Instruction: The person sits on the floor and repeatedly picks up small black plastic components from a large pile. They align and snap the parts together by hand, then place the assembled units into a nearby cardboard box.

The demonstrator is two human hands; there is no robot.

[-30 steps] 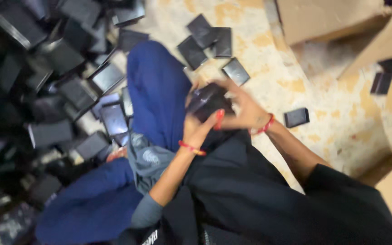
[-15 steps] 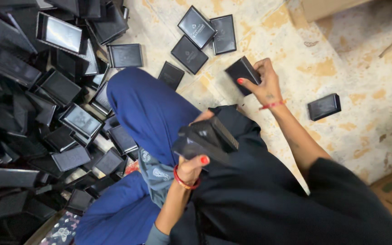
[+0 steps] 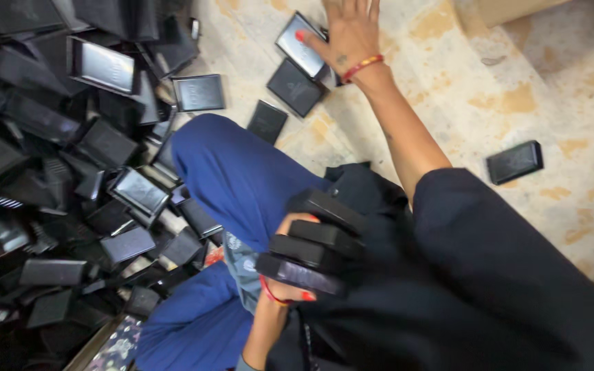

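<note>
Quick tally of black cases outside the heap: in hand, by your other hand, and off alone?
Stacked cases in left hand: 3
Floor cases by right hand: 3
Lone case, far right: 1
Total: 7; the heap is too jumbled to count.

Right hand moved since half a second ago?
Yes. The right hand has reached farther out, past the lone black case on the floor, onto the flat cases.
</note>
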